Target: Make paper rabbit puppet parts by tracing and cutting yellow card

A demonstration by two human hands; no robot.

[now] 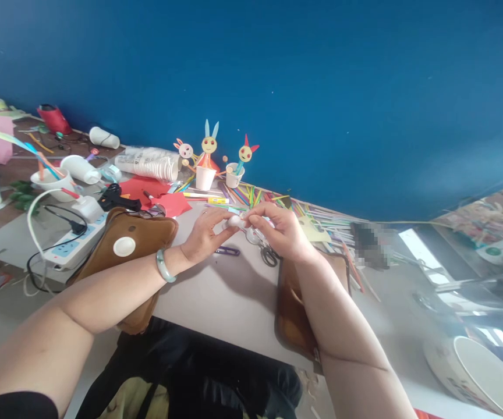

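Note:
A small white rounded piece (236,222) is held between both hands above the table, its exact kind too small to tell. My left hand (205,235) pinches it from the left, with a pale bangle on the wrist. From the other side the fingertips of my right hand (283,231) close on its right end. Below the hands lie a dark utility knife (227,251) and scissors with black handles (269,256), partly hidden by my right hand. Brown padded cushions, one on the left (123,270) and one on the right (293,308), lie under my forearms.
Paper cups with rabbit-like figures (205,177) stand near the blue wall. Colourful sticks (255,195) lie scattered along the back. At left are stacked paper cups (151,166), a black glue gun (118,199), red paper (173,205) and a power strip (77,241) with cords.

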